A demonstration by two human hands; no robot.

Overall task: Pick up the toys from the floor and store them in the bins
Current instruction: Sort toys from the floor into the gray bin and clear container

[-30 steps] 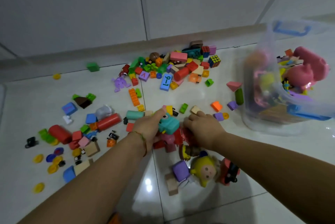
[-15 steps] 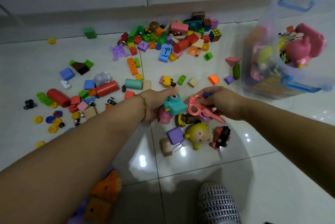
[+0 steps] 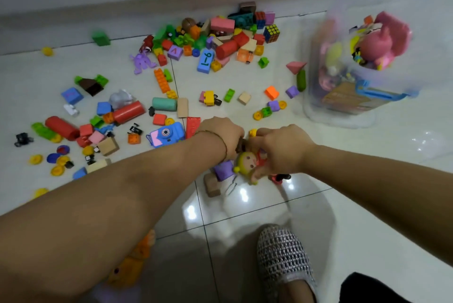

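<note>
Plastic bits are all over the floor, so here's my worry list. Both grips are bunched over the same little heap right in front of me. The right grip is curled over the doll, one finger down the side of its face. The left grip shows me only knuckles, fingers tucked under, so I can't tell if it's pinching anything or just raking. Something small and brown sits between them, too blurry to name. Biggest risk, I reckon, is scooping a handful at once and shedding pieces on the way, since the bin is well off to the right and looks pretty full, with a pink toy heaped near the top. The doll looks round and slick, so it could squirt out of a loose hold. The purple block right against it and the wooden block just beside could get knocked away. Also my slipper is near this heap, so it'd be easy to tread on something.
</note>
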